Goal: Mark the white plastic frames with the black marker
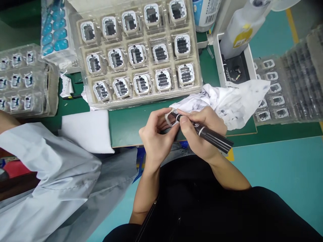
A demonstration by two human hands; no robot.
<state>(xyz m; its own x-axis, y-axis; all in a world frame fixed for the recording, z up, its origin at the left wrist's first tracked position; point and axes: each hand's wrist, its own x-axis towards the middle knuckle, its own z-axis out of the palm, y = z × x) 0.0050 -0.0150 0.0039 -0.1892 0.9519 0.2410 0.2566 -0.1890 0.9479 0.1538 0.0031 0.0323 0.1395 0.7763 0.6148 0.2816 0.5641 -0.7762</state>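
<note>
Between its thumb and fingers, my left hand [158, 134] holds a small white square frame part [171, 118] above the front edge of the green table. My right hand [204, 134] grips a black marker pen [214, 138], its tip end touching or very near the inside of the frame. Behind both hands stands a large clear tray [138, 97] whose compartments hold several white frames with dark centres. A crumpled white cloth [227, 102] with dark stains lies just behind my right hand.
A folded white cloth [87, 131] lies left of my hands. At the left is a co-worker's grey sleeve [58, 168]. Another filled tray [49, 90] stands far left, more trays [297, 80] at right. A white bottle [239, 33] stands in a white box [249, 62].
</note>
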